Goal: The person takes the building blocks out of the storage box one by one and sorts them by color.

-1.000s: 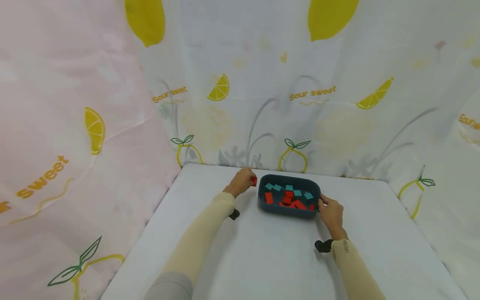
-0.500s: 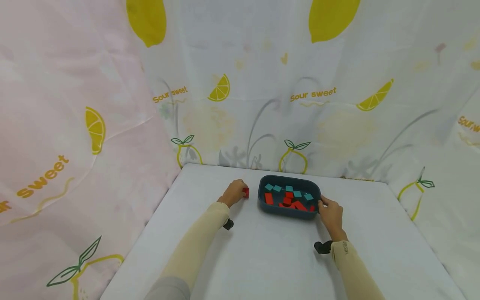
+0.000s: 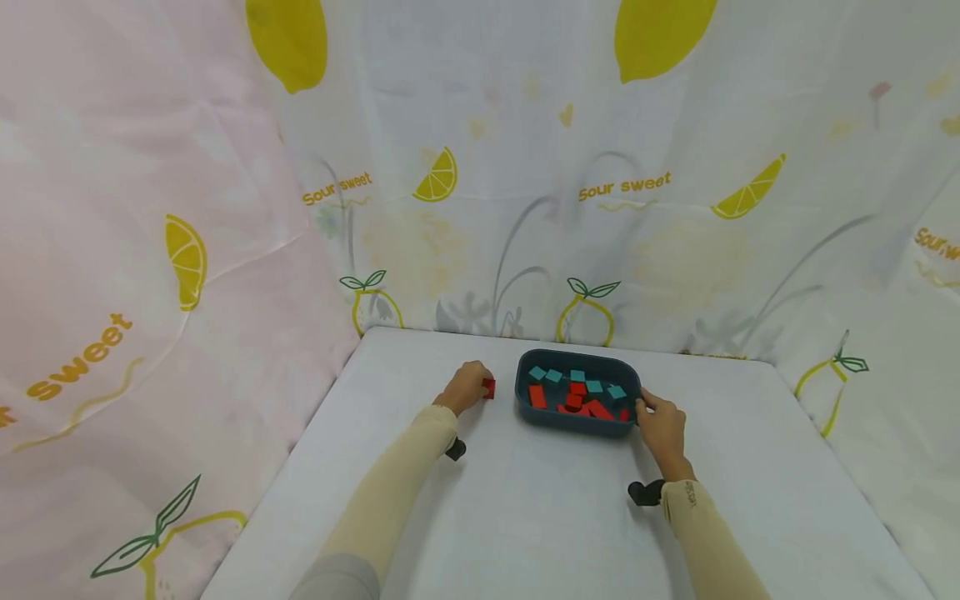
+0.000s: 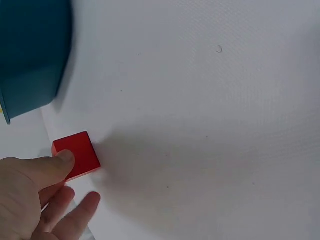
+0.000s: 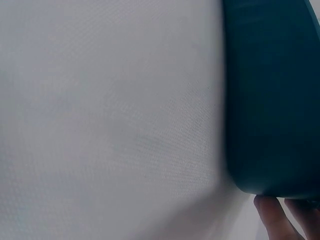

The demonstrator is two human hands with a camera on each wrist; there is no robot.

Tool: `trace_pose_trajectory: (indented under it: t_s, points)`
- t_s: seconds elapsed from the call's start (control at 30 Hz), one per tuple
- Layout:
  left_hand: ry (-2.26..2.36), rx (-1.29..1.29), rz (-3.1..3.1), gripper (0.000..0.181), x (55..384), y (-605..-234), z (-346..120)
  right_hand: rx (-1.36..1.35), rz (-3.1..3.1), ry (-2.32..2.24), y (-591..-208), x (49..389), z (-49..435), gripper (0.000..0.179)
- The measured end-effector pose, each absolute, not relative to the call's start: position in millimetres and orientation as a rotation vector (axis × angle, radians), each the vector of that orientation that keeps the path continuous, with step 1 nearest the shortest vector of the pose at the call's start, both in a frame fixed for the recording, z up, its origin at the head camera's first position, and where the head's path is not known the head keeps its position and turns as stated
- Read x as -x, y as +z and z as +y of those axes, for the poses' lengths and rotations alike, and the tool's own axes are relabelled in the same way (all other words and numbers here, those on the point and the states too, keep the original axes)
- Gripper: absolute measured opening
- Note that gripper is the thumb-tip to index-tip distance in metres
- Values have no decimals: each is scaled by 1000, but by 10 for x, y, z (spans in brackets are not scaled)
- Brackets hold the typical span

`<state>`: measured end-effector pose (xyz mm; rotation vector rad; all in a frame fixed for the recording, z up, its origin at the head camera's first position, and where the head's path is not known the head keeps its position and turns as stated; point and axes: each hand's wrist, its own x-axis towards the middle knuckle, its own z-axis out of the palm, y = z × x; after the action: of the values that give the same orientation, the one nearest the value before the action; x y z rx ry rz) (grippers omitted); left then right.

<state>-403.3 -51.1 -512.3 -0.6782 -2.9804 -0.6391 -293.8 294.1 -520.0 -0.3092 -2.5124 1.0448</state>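
Left of the tub, my left hand (image 3: pixel 465 387) pinches a small red block (image 4: pixel 80 155) between thumb and fingers, low over the white table. In the left wrist view the thumb lies across the block's face, and the other fingers curl below it. The dark blue tub (image 3: pixel 577 423) is rectangular with rounded corners. Inside it lie several flat teal blocks (image 3: pixel 577 376) and several red blocks (image 3: pixel 537 397) of different shapes. My right hand (image 3: pixel 663 425) grips the tub's right end at the rim; its fingertips show against the outer wall in the right wrist view.
The white table (image 3: pixel 555 517) ends at a hanging cloth (image 3: pixel 480 250) printed with lemons, which rises behind it and along both sides. Each wrist carries a black camera mount (image 3: pixel 647 492).
My left hand has drawn back from beside the tub's left end, moving left and toward me with the red block. The right hand and the tub have stayed in place.
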Motion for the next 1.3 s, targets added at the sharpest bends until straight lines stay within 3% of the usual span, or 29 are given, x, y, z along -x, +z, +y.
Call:
trace_pose_trajectory:
  t_s: [0.23, 0.43, 0.9, 1.1, 1.3]
  points:
    - [-530, 731, -2963, 50, 4093, -4947, -380, 317, -2508, 1057, -5205, 2925, 2956, 36]
    - [-652, 834, -2850, 56, 4087, -4745, -145, 313, -2490, 1027, -5224, 2944, 2979, 35]
    - [-706, 989, -2950, 54, 3962, -4757, 303, 292, -2492, 1064, -5233, 2929, 2955, 35]
    - [-558, 916, -3058, 56, 3926, -4832, 390, 281, -2477, 1046, -5213, 2943, 2948, 34]
    - [-289, 912, -3095, 32, 3873, -4868, 485, 270, -2458, 1026, -5220, 2956, 2937, 33]
